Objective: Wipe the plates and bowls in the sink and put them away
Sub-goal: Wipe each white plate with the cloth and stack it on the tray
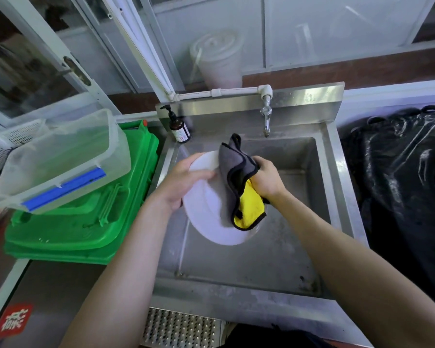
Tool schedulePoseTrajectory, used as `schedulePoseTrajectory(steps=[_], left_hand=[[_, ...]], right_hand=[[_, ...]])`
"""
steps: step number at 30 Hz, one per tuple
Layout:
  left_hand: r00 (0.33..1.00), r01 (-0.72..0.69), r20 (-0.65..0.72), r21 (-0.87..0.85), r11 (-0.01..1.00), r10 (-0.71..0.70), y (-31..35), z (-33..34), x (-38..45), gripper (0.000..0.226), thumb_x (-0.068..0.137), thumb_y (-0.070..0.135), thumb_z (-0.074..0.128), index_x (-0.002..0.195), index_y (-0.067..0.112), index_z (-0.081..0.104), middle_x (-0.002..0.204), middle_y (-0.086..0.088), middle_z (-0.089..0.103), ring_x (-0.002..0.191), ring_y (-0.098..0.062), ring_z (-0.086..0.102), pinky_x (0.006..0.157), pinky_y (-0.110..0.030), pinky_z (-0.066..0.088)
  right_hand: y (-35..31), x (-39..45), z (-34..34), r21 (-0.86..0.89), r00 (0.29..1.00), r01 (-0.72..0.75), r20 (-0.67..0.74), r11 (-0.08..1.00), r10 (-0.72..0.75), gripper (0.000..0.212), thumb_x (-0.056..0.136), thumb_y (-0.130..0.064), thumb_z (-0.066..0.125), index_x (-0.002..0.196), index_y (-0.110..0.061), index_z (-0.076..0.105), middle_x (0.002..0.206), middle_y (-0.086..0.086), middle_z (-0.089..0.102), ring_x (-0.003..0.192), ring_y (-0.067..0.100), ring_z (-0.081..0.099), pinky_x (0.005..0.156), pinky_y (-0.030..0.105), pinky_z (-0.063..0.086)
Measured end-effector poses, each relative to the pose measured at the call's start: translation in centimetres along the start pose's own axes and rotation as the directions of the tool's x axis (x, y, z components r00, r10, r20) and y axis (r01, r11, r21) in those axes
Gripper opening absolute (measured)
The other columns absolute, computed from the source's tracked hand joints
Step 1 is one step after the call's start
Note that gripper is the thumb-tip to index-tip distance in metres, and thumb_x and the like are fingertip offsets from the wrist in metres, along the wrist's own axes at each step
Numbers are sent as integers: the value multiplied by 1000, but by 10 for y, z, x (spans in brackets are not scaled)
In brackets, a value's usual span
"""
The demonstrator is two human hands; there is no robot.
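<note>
A white plate (209, 217) is held tilted above the steel sink (337, 197). My left hand (183, 182) grips the plate's left rim, fingers over its face and thumb behind. My right hand (266, 179) clutches a grey and yellow cloth (239, 189), which lies bunched against the plate's right side and hangs down over it. The sink basin under the plate looks bare; no other dishes show.
A tap (266, 119) hangs over the sink's back edge, with a brown pump bottle (178, 126) at the back left corner. To the left, a clear plastic box (60, 159) rests on stacked green crates (81, 222). A black bag (399, 172) fills the right side.
</note>
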State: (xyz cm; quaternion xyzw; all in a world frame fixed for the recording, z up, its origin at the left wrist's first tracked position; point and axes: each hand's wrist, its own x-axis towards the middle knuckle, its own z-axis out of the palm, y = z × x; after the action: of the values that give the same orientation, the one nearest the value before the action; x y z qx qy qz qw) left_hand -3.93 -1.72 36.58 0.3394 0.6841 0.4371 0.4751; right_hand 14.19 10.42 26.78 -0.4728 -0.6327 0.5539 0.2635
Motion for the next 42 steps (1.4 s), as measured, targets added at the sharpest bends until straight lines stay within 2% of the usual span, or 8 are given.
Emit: schedulePoseTrajectory(steps=[7,12,18,24,29,33,38,42], left_hand=[[943,-204,-320,-328,923,94,-55,38,-17,47,109,57,50,153,43,57,161,7,57,150,-23,52,127,-57,37],[892,-231,-433,-194,953,128,-64,46,-20,38,111,49,44,142,48,66,156,14,61,149,-16,52,128,-52,37],[894,-207,-435,-195,959,104,-55,36,-17,38,108,53,47,141,46,66,151,11,64,145,-15,56,125,-50,42],[897,-226,-429,-247,942,103,-53,31,-20,34,118,31,46,143,22,66,139,4,74,137,-18,65,120,-46,49],[886,-231,-433,-101,968,166,-48,24,-19,35,119,30,41,142,26,68,134,22,71,131,5,62,109,-20,48],[911,-174,-410,-269,947,51,-51,17,-19,33,119,32,43,135,25,71,124,2,80,124,-19,73,106,-41,58],[940,-166,-316,-84,983,132,-50,8,-16,32,117,36,46,128,37,75,137,11,74,135,-14,64,116,-41,49],[980,118,-147,-93,989,-131,-10,-16,-1,32,116,34,51,108,16,77,111,-8,81,108,-29,76,97,-42,61]], right_hand=[[10,-16,7,300,931,-226,-212,927,296,34,73,-38,52,87,-11,67,86,5,75,89,28,67,78,40,53],[-5,-23,19,-134,981,14,-191,991,-40,82,78,-29,37,160,-31,33,148,11,47,129,41,52,110,54,42],[-21,-28,34,-118,911,385,-111,915,-397,57,110,-50,20,161,-41,44,179,-8,8,164,7,-1,131,57,-7],[-17,-28,42,-487,567,779,280,394,-775,57,108,-53,50,162,-33,45,178,1,19,166,31,5,127,58,21],[-22,-21,49,-379,880,424,-42,823,-473,62,103,-59,53,157,-30,48,173,2,28,157,30,25,126,51,29],[-22,-32,57,-387,506,837,274,387,-818,62,103,-50,63,155,-17,55,171,7,36,160,33,26,128,53,26],[-28,-11,35,-259,948,312,20,914,-317,61,83,-78,66,137,-48,60,136,-5,61,129,20,56,109,39,45],[-10,-16,47,176,996,-30,-73,984,44,54,74,-74,81,100,-27,73,93,-10,76,96,19,71,95,42,58]])
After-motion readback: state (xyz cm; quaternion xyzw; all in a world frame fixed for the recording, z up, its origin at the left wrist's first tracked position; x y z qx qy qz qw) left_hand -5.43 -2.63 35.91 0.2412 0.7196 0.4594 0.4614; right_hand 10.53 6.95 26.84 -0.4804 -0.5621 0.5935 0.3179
